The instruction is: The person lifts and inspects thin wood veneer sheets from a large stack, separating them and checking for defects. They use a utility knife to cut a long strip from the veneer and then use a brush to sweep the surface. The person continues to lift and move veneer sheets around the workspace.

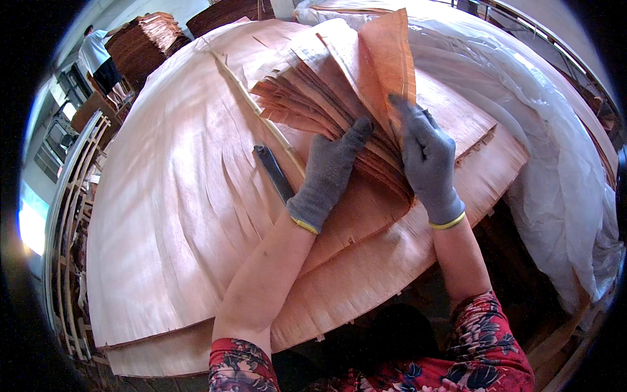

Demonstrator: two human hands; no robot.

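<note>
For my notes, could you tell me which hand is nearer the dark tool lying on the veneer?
Left. The left hand lies just right of the dark tool; the right hand is farther right.
</note>
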